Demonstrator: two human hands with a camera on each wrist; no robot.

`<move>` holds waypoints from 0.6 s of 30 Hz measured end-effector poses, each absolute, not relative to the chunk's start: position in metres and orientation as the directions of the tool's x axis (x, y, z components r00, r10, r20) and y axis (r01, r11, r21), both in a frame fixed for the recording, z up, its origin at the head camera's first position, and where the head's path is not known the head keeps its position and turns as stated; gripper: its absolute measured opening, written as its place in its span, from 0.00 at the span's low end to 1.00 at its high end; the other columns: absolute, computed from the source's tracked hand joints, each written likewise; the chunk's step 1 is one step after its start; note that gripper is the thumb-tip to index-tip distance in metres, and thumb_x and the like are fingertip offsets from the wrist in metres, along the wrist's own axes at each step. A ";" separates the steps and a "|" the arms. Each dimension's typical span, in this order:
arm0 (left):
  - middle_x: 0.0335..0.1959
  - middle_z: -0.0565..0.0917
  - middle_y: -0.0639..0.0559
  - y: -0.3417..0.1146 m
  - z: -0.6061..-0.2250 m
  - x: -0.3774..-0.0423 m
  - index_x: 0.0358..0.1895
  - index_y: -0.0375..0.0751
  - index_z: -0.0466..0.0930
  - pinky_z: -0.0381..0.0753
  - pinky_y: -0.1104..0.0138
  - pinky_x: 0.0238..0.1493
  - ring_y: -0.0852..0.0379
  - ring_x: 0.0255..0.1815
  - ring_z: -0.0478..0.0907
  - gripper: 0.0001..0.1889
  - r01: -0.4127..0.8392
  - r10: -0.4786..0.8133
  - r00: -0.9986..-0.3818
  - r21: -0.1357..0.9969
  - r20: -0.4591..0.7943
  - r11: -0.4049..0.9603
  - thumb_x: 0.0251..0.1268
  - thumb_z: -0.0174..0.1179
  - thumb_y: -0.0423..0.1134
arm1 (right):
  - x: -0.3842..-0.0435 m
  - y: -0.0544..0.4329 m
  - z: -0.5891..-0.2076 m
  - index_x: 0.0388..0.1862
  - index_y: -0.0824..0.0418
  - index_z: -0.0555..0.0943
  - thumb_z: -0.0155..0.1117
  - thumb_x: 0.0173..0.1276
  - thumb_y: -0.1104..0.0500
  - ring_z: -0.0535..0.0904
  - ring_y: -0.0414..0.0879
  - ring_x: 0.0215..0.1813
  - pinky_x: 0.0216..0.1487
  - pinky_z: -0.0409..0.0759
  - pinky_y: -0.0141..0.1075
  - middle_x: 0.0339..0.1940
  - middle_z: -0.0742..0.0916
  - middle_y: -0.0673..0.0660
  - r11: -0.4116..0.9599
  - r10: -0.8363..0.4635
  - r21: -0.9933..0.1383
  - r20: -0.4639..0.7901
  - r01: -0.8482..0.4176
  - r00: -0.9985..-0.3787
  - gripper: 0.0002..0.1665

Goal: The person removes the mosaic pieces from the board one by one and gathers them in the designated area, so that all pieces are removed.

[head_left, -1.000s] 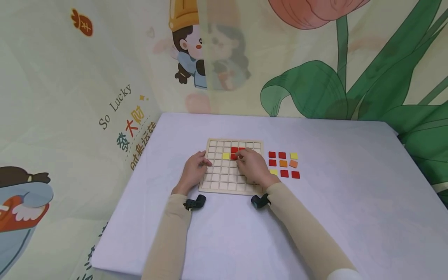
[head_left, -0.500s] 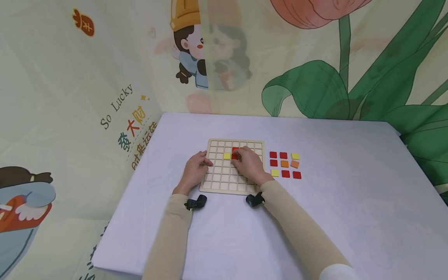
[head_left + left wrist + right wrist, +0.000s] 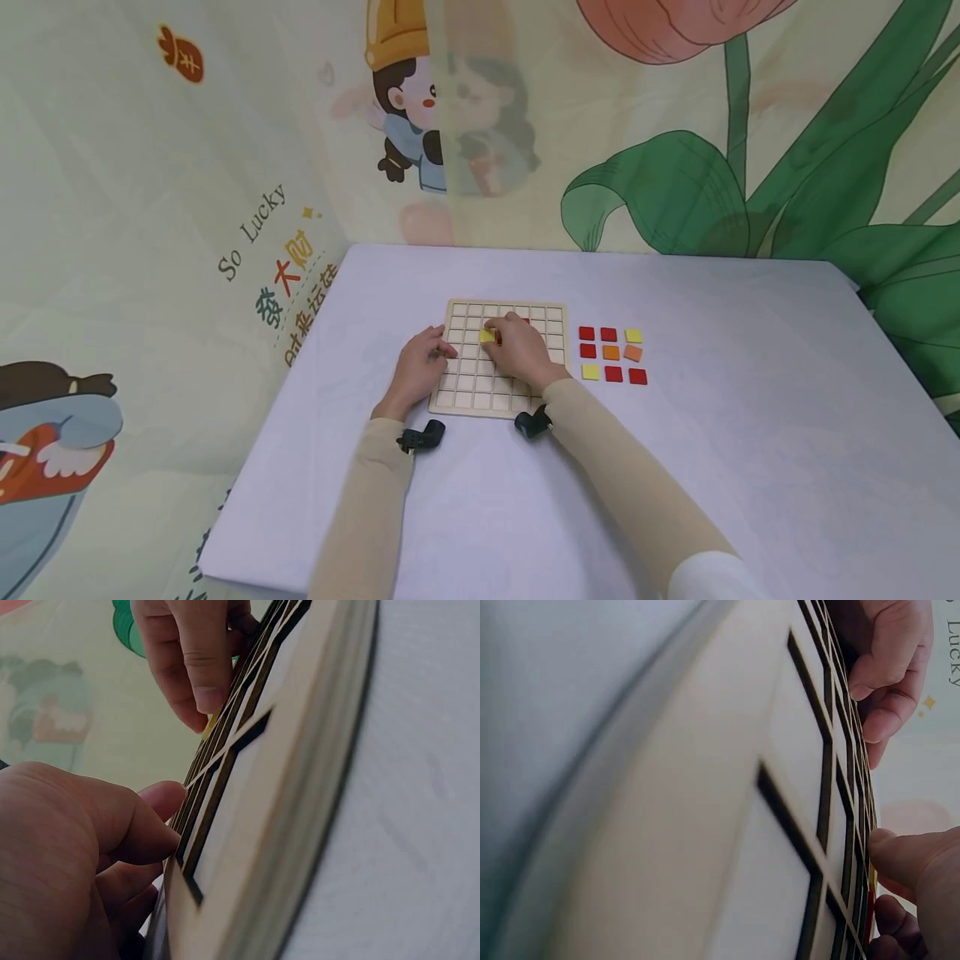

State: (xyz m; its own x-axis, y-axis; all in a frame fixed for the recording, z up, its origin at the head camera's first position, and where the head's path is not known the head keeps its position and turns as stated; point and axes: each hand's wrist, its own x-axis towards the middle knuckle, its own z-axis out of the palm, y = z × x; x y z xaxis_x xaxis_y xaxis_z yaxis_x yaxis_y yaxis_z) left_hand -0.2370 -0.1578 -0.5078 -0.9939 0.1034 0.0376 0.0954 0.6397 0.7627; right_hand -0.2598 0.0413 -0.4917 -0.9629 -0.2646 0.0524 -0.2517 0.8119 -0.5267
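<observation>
A square wooden grid board (image 3: 461,383) lies on the table. My left hand (image 3: 418,367) holds its left edge, with thumb and fingers bent at the rim, close up in the left wrist view. My right hand (image 3: 521,354) reaches over the upper middle of the grid, thumb and forefinger around a yellow tile (image 3: 487,337) in one of the cells. Red tiles beside it are mostly covered by this hand; a corner of one red tile (image 3: 526,321) shows past the knuckles. In the right wrist view, the right thumb (image 3: 900,851) is at the yellow tile's edge.
Right of the board, loose tiles lie in rough rows: several red ones (image 3: 613,374), yellow ones (image 3: 633,336) and orange ones (image 3: 611,352). A white cloth covers the table (image 3: 750,417). Printed fabric (image 3: 487,225) hangs behind it and on the left.
My right hand has moved left across the board, from the red tiles to the yellow tile. My left hand has stayed at the board's left edge. The loose tiles have not moved.
</observation>
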 end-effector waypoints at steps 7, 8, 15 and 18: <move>0.73 0.67 0.47 -0.158 -0.507 -0.236 0.35 0.42 0.82 0.51 0.55 0.77 0.49 0.78 0.53 0.10 0.101 0.102 -0.994 0.767 0.047 0.634 0.63 0.53 0.26 | -0.262 0.040 -0.492 0.55 0.56 0.81 0.65 0.68 0.53 0.73 0.45 0.34 0.32 0.73 0.34 0.36 0.77 0.52 0.815 -0.249 -0.527 0.054 -0.240 -0.967 0.19; 0.73 0.67 0.47 -0.158 -0.507 -0.236 0.34 0.42 0.82 0.51 0.55 0.77 0.49 0.78 0.53 0.10 0.100 0.101 -0.994 0.767 0.046 0.634 0.63 0.53 0.26 | -0.262 0.040 -0.492 0.55 0.56 0.81 0.65 0.68 0.53 0.73 0.45 0.34 0.32 0.73 0.34 0.35 0.77 0.52 0.814 -0.247 -0.531 0.052 -0.236 -0.968 0.18; 0.73 0.67 0.47 -0.157 -0.507 -0.236 0.34 0.43 0.82 0.51 0.55 0.77 0.49 0.77 0.53 0.10 0.092 0.091 -0.995 0.769 0.044 0.633 0.63 0.53 0.26 | -0.262 0.041 -0.493 0.52 0.57 0.81 0.65 0.68 0.54 0.73 0.45 0.34 0.32 0.72 0.34 0.37 0.76 0.53 0.795 -0.244 -0.555 0.077 -0.245 -0.967 0.16; 0.72 0.67 0.48 -0.157 -0.507 -0.236 0.33 0.43 0.82 0.51 0.55 0.77 0.49 0.77 0.53 0.10 0.093 0.089 -0.995 0.766 0.047 0.636 0.63 0.53 0.26 | -0.262 0.041 -0.493 0.51 0.58 0.79 0.65 0.68 0.55 0.73 0.45 0.34 0.33 0.73 0.35 0.40 0.75 0.53 0.785 -0.241 -0.564 0.102 -0.255 -0.965 0.15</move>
State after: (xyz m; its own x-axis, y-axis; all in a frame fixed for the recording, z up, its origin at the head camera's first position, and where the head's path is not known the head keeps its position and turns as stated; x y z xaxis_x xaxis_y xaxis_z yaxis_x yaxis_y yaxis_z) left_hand -0.2360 -0.1567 -0.5071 -0.9950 0.0885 0.0469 0.0927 0.6364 0.7657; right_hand -0.2615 0.0406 -0.4934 -0.9653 -0.2407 0.1016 -0.2552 0.7855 -0.5638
